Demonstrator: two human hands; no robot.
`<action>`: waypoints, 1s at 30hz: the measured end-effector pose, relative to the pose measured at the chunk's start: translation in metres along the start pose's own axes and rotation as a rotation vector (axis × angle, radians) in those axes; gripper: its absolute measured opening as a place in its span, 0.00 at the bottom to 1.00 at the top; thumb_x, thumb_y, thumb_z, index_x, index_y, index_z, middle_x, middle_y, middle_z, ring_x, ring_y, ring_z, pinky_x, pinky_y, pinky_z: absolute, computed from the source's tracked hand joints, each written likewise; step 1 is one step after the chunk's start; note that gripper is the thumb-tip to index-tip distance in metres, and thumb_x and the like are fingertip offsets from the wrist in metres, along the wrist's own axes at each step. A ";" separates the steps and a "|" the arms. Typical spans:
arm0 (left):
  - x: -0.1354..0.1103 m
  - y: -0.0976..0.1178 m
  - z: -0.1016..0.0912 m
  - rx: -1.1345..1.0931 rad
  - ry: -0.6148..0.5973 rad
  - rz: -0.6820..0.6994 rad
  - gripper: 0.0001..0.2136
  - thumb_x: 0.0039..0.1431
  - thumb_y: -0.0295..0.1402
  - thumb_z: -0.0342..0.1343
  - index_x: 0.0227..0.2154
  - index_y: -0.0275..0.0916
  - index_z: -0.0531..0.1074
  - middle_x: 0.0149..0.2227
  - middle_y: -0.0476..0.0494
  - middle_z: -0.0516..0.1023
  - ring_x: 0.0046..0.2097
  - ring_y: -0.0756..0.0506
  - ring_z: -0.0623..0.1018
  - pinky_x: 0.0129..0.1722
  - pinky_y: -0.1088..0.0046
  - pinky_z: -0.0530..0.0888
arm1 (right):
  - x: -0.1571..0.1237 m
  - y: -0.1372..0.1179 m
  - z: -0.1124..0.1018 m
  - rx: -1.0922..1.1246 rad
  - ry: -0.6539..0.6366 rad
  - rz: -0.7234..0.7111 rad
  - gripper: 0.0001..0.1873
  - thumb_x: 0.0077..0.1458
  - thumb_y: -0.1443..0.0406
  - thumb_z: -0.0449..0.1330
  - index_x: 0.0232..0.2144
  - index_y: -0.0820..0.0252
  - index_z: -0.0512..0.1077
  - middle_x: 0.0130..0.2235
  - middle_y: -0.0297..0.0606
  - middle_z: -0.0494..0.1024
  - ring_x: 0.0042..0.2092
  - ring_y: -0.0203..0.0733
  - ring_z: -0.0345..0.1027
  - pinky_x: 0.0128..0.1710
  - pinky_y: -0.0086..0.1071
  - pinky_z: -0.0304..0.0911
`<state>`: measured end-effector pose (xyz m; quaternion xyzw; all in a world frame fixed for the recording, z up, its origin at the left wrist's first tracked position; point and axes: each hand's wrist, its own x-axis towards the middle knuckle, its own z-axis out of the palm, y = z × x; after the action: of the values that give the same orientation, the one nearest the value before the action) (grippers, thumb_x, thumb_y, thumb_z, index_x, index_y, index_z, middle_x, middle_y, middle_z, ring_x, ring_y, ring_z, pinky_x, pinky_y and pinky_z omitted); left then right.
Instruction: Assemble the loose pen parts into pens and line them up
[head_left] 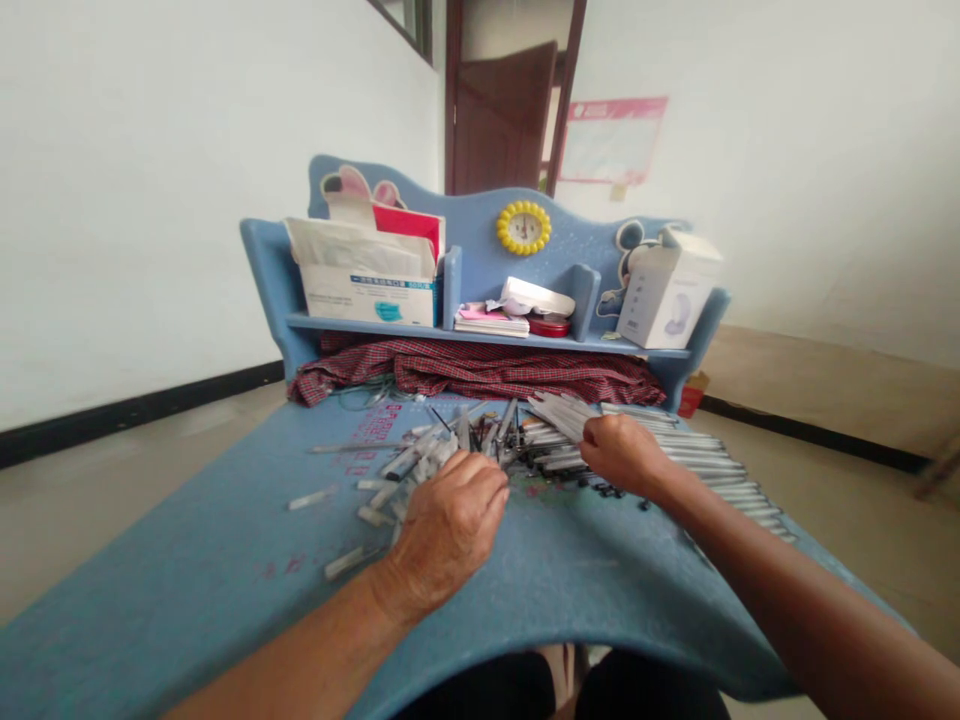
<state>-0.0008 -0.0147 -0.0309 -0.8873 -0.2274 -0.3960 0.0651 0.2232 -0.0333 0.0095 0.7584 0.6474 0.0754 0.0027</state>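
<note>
"Head view: what do the right fingers (594,436) hold?"
"They're closed around clear tubes (561,412), which jut out leftward beyond them. Capped-looking rods (716,468) lie to their right on the blue surface (225,580)."
"And the left fingers (489,497)?"
"Curled; I can't tell if they grip anything. Loose clear pieces (405,462) lie just left."

The bench (187,560) is blue, with red marks (367,430) on it. The shelf (585,232) is blue too. The thin tubes (709,467) are see-through and grey, with some black ends. The short pieces (345,563) are cloudy white. The cloth (525,372) has red and dark checks all over. The clock (523,229) has a bright yellow edge. The mask box (360,292) is white with a blue stripe. The round tin (549,327) is red. The door (495,125) is dark brown, and the poster (613,145) is pink and white.
</note>
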 end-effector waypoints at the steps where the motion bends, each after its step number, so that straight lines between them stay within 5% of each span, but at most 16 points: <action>1: 0.000 0.001 -0.001 0.021 0.020 0.018 0.06 0.57 0.24 0.48 0.31 0.35 0.70 0.33 0.42 0.74 0.37 0.46 0.72 0.38 0.67 0.72 | -0.008 -0.003 -0.004 0.018 0.011 -0.036 0.17 0.55 0.64 0.47 0.33 0.62 0.75 0.34 0.48 0.79 0.37 0.47 0.73 0.33 0.32 0.60; 6: 0.002 0.013 -0.005 0.089 -0.005 0.172 0.11 0.58 0.23 0.47 0.42 0.35 0.70 0.44 0.38 0.73 0.45 0.43 0.71 0.45 0.63 0.71 | -0.048 -0.028 -0.019 0.109 0.047 -0.363 0.14 0.52 0.64 0.50 0.26 0.62 0.74 0.25 0.44 0.77 0.28 0.43 0.70 0.26 0.31 0.53; 10: 0.000 0.017 -0.006 0.115 -0.073 0.196 0.09 0.60 0.25 0.45 0.37 0.34 0.71 0.35 0.40 0.74 0.38 0.44 0.71 0.37 0.66 0.72 | -0.057 -0.042 -0.027 0.191 0.069 -0.501 0.12 0.51 0.66 0.51 0.24 0.62 0.73 0.22 0.40 0.75 0.24 0.38 0.66 0.24 0.29 0.48; 16: 0.001 0.011 -0.007 0.166 -0.078 0.123 0.09 0.60 0.24 0.45 0.29 0.36 0.70 0.26 0.44 0.71 0.32 0.46 0.69 0.33 0.69 0.69 | -0.030 -0.012 -0.033 0.454 0.018 -0.413 0.16 0.57 0.61 0.50 0.26 0.62 0.74 0.20 0.33 0.71 0.24 0.32 0.62 0.24 0.25 0.51; 23: 0.003 0.004 -0.006 0.205 -0.003 0.102 0.08 0.60 0.25 0.46 0.36 0.32 0.70 0.27 0.43 0.72 0.32 0.45 0.70 0.34 0.69 0.71 | -0.003 0.009 0.006 -0.082 -0.066 -0.303 0.13 0.53 0.65 0.52 0.33 0.61 0.77 0.33 0.46 0.78 0.35 0.48 0.72 0.33 0.33 0.61; 30: 0.001 0.001 -0.001 0.235 -0.002 0.100 0.09 0.60 0.26 0.47 0.40 0.31 0.70 0.28 0.42 0.73 0.33 0.46 0.70 0.34 0.69 0.72 | 0.003 -0.004 0.010 -0.181 -0.119 -0.385 0.16 0.51 0.70 0.50 0.35 0.68 0.77 0.34 0.55 0.78 0.37 0.55 0.74 0.33 0.39 0.65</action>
<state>-0.0006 -0.0153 -0.0292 -0.8841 -0.2275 -0.3622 0.1880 0.2206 -0.0292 -0.0004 0.6204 0.7697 0.0865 0.1232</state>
